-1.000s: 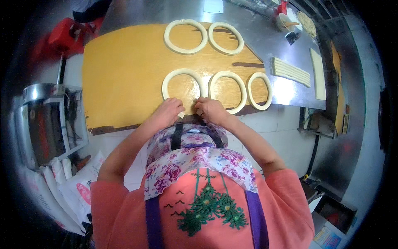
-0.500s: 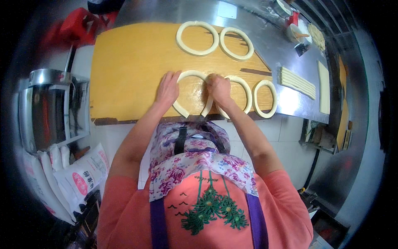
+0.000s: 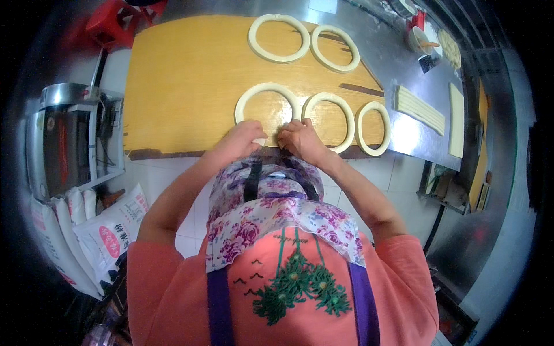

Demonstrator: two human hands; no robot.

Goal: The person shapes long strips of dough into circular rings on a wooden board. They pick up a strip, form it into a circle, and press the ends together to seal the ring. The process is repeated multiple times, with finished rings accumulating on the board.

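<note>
A pale strip of dough curves into an open loop near the front edge of the wooden board. My left hand grips its left end, a bit of which shows past the fingertips. On the other end, my right hand is closed with bent fingers that partly hide the dough. A gap separates the two hands. Just right of my right hand lies a dough ring, with a narrower-looking dough ring beyond it. Two more, a far dough ring and its neighbour, lie at the back.
On the metal table to the right rest ridged dough strips and a smooth dough slab. A bowl with a wooden-handled tool stands farther back. Red stools, a metal appliance and white sacks are at the left.
Both hands have slid toward me along the dough strip, from its sides to its near ends. The board and rings appear slightly higher in view.
</note>
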